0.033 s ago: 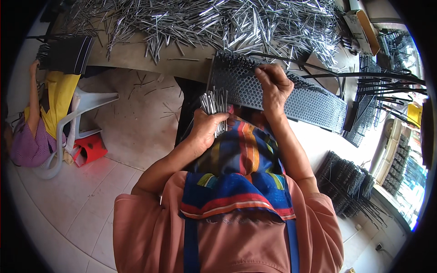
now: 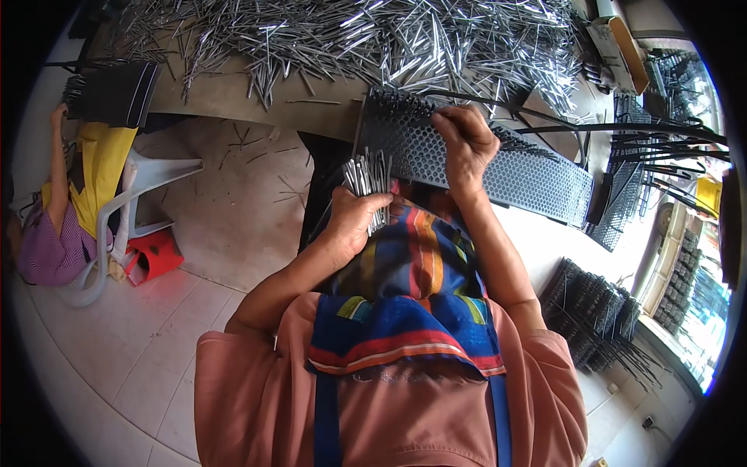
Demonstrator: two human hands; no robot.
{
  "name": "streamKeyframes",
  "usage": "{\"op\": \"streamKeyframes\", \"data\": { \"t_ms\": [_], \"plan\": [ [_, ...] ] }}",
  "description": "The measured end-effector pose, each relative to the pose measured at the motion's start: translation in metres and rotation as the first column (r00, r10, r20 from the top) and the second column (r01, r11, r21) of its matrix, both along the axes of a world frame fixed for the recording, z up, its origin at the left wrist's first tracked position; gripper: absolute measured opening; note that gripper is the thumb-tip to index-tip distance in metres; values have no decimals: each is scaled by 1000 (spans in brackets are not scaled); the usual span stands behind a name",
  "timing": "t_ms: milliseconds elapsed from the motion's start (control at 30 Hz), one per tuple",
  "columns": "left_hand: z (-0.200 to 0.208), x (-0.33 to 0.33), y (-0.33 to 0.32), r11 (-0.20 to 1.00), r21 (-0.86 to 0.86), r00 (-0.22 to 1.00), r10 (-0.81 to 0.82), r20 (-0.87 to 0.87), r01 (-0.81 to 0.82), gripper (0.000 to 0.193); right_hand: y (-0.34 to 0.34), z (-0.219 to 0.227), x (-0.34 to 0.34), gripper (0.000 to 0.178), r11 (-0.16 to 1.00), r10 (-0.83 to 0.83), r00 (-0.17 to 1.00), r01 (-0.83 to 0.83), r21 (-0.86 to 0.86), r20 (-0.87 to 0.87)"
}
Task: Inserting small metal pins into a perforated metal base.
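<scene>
My left hand (image 2: 354, 214) is closed around an upright bundle of thin silvery metal rods (image 2: 368, 175), above my lap. Farther to the right, my right hand (image 2: 471, 144) is raised over a dark perforated metal panel (image 2: 537, 180), thumb and fingers pinched together. Whatever is between those fingertips is too small to make out. Rows of short dark rods (image 2: 401, 105) stand along the panel's far side, close to my right fingertips. The panel slants from the table edge toward the right, and my right hand hides part of it.
A large heap of loose metal rods (image 2: 373, 39) covers the table beyond. Long dark bars (image 2: 607, 127) stick out at the right, above stacked black racks (image 2: 587, 311) on the floor. At left, another person (image 2: 58, 233) works by a white plastic chair (image 2: 117, 206) and red container (image 2: 156, 255).
My right hand has shifted very slightly left and away from me over the perforated panel. My left hand keeps its grip on the rods in the same place.
</scene>
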State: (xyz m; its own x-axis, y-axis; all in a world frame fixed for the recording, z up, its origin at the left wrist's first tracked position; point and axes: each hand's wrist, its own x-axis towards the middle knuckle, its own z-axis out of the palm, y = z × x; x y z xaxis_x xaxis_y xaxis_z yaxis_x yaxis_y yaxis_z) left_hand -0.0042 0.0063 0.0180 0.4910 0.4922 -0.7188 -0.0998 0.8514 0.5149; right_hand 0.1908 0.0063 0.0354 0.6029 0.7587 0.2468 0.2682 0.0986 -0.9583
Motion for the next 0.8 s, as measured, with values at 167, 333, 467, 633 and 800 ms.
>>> {"op": "streamKeyframes", "data": {
  "t_ms": [167,333,467,633,800],
  "plan": [
    [8,-1,6,999,-5,999,-33,-19,33,18,10,2,3,10,998,39,955,-25,-50,295],
    [1,-2,7,999,8,999,-35,0,35,19,15,1,6,12,998,46,980,-35,-60,196],
    [4,0,6,998,-33,999,-49,-6,49,22,13,1,4,12,998,52,973,-41,-54,224],
    [-10,-1,-1,1000,-7,1000,9,20,-9,25,11,3,0,13,997,67,948,-53,-54,311],
    [-9,-3,-2,999,-12,997,-42,65,43,28,12,-2,2,12,994,85,960,-65,-83,269]
  ]
}}
